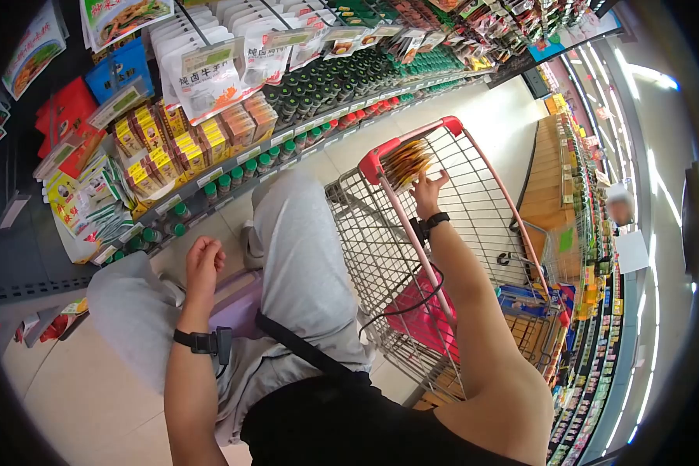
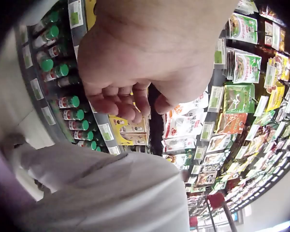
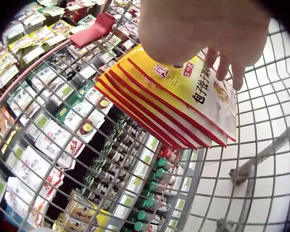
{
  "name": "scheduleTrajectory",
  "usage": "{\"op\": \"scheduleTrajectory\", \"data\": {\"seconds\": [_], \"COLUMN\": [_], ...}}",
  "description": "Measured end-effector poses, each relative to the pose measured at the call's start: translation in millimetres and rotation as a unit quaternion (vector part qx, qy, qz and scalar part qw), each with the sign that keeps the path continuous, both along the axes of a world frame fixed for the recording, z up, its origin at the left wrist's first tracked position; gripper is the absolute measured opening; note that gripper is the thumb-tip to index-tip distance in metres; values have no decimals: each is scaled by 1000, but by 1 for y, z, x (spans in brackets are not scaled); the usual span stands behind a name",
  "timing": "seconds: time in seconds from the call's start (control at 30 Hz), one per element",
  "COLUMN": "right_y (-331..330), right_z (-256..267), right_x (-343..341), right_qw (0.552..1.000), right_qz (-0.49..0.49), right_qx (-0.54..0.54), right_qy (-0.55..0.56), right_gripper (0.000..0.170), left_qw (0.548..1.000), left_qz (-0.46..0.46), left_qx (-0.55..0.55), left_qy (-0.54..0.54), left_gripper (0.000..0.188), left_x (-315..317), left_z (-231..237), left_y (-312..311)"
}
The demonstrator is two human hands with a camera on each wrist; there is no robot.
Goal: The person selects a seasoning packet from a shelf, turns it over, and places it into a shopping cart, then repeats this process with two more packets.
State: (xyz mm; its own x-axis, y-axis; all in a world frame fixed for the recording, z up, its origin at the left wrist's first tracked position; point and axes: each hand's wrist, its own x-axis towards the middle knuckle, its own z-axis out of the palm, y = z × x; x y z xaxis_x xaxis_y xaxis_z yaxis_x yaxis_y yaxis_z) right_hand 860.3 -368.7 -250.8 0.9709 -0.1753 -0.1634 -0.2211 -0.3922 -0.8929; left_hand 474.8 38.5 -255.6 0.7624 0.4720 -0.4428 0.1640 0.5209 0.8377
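Observation:
In the head view, a fanned stack of yellow packets (image 1: 406, 164) leans in the cart's upper left corner. My right hand (image 1: 429, 196) is beside it, thumb and fingers spread apart. The right wrist view has the red-edged packets (image 3: 166, 99) just below the right hand (image 3: 203, 34), its fingers loosely bent over their printed faces; whether they touch cannot be told. My left hand (image 1: 203, 260) hangs over my lap with loosely curled fingers and nothing in it; the left wrist view has the left hand (image 2: 140, 63) in front of the shelves.
The wire shopping cart (image 1: 481, 225) stands to my right, with a pink bag (image 1: 423, 314) inside. Shelves to the left hold yellow boxes (image 1: 198, 147), green-capped bottles (image 1: 224, 183) and hanging white packets (image 1: 210, 81). A purple stool (image 1: 237, 303) is under me.

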Motion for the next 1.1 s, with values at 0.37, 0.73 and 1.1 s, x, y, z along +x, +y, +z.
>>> {"op": "scheduleTrajectory", "data": {"seconds": [0.37,0.73,1.1], "right_y": [-15,1,-57], "right_z": [-18,6,5], "right_x": [15,6,14], "right_qw": [975,948,886], "right_qz": [216,147,415], "right_qx": [12,213,-151], "right_qy": [49,182,142], "right_gripper": [83,82,22], "left_qw": [998,995,996], "left_qz": [-51,-83,-82], "left_qx": [14,26,38], "left_qy": [30,45,23], "left_gripper": [16,15,15], "left_x": [8,15,11], "left_z": [-10,-14,-10], "left_y": [-6,-13,-9]}}
